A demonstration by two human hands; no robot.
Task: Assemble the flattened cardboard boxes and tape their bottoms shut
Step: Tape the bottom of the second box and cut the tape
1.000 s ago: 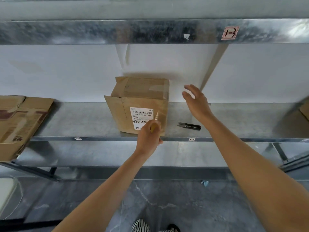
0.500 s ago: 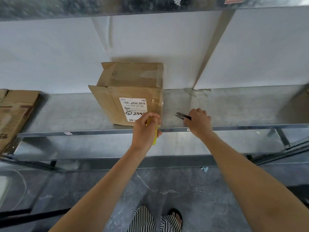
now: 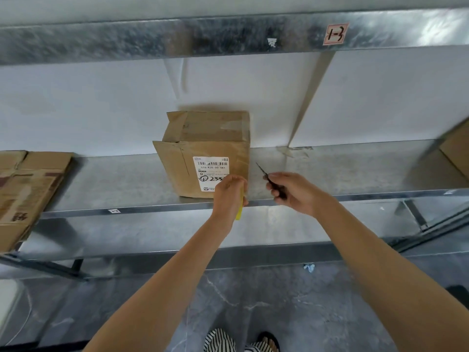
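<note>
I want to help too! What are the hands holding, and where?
The right hand grips small black snips by the handle. The left hand pinches a yellow object by its upper end; what it is, unclear.

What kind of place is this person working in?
Probably a warehouse or stockroom: bare metal shelving with a handwritten "1-3" label, a taped cardboard box bearing a barcode sticker, and flattened cartons stacked at the left.
</note>
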